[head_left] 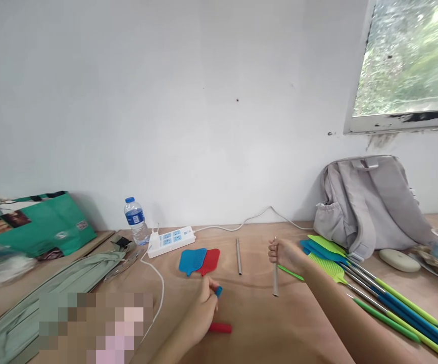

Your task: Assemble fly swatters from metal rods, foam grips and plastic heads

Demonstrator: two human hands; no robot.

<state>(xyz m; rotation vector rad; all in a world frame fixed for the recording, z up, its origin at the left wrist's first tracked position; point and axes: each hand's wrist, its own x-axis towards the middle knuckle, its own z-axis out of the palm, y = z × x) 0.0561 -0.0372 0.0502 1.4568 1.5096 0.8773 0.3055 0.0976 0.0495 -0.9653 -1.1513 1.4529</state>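
My left hand (204, 303) is closed around a blue handle grip (218, 291), of which only one end shows past the fingers. In my closed right hand (282, 253) is a thin metal tube (275, 283), held near its upper end and pointing down toward the table. A second metal tube (239, 258) lies on the table between my hands. Just beyond my left hand, a blue fly swatter head (189, 261) partly overlaps a red swatter head (211, 260). A red handle grip (222, 328) rests beside my left wrist, partly hidden by it.
Several fly swatters (385, 298) are piled at the right, before a grey backpack (370, 202). A white power strip (171, 241), its cable and a water bottle (135, 222) stand by the wall. A green bag (52, 225) and grey-green cloth (59, 283) lie left.
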